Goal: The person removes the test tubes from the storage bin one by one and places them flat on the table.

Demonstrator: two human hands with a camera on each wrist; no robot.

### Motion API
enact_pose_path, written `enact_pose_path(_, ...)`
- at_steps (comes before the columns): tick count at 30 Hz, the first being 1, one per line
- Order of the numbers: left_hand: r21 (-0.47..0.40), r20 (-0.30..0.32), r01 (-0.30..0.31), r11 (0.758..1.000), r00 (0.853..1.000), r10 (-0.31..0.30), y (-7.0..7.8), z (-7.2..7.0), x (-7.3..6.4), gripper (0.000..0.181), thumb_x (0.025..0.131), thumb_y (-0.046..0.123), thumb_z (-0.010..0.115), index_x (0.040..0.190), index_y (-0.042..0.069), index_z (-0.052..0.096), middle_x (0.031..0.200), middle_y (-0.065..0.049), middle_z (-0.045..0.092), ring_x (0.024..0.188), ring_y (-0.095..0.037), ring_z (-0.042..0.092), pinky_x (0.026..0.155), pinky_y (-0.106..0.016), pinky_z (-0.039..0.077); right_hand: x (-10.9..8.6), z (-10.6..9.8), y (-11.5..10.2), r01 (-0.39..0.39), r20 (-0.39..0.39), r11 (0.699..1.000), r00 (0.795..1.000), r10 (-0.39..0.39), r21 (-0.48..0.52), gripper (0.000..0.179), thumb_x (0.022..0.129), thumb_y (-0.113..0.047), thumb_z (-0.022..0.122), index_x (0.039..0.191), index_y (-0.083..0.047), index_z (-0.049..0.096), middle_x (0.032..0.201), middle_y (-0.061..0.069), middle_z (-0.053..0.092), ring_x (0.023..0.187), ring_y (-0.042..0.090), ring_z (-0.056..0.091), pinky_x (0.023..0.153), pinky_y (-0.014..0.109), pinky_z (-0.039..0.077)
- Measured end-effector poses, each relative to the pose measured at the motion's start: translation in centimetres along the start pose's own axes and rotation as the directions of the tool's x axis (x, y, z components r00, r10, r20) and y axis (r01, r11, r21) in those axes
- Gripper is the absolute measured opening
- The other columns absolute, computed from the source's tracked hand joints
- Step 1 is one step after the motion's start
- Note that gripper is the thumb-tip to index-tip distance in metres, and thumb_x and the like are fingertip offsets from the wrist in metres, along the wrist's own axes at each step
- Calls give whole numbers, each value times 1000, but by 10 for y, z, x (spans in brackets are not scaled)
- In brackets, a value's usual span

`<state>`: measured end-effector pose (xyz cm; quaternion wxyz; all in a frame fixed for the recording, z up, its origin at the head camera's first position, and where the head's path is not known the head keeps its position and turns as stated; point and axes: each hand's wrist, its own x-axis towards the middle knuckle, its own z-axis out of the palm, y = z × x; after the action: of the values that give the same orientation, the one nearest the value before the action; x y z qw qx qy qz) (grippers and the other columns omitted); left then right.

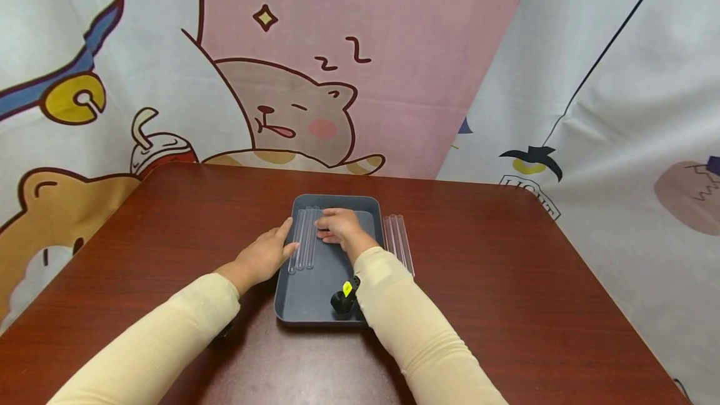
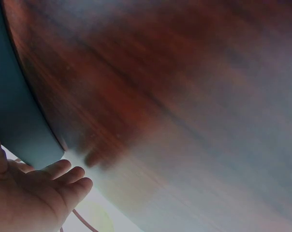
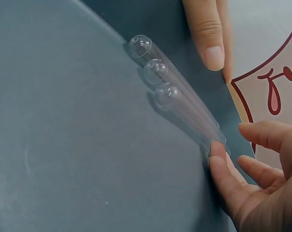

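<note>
Three clear glass test tubes (image 1: 304, 242) lie side by side along the left part of a grey tray (image 1: 320, 302), rounded ends toward me. My right hand (image 1: 341, 228) is over the tray, just right of the tubes' far ends. In the right wrist view, its fingertips (image 3: 217, 150) are right at the open ends of the tubes (image 3: 184, 101), thumb and fingers spread apart. My left hand (image 1: 263, 256) is at the tray's left rim with straight fingers, thumb over the rim; the left wrist view shows its fingers (image 2: 76, 176) extended along the tray's outer wall.
More clear test tubes (image 1: 398, 239) lie on the brown table (image 1: 506, 305), just right of the tray and partly hidden by my right sleeve. A black wrist camera (image 1: 342, 300) hangs under my right wrist. A printed cloth (image 1: 416, 80) hangs behind the table.
</note>
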<state>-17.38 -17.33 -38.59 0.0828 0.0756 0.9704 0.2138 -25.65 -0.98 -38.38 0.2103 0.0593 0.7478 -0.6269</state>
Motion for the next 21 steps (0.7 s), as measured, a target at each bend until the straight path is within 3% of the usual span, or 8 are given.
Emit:
enact_pose_path(15,-11,12,12,1000,1000,-12,0,-1,1,66,105,33,40,154,0,11,148,-30,33,137,-44,33,108,-56,31,0,3,0,21,8,997,1000,-21,-67,50,88,-3,67,136,-2,53,120,18,64,87,25,70,75,33,57)
enact_pose_path(21,-14,13,18,1000,1000,-18,0,-1,1,67,105,34,40,154,1,11,148,-29,33,137,-43,33,108,-56,32,0,6,0,28,-23,996,999,-30,-89,47,87,-3,69,133,-2,57,117,17,66,83,23,70,72,32,58)
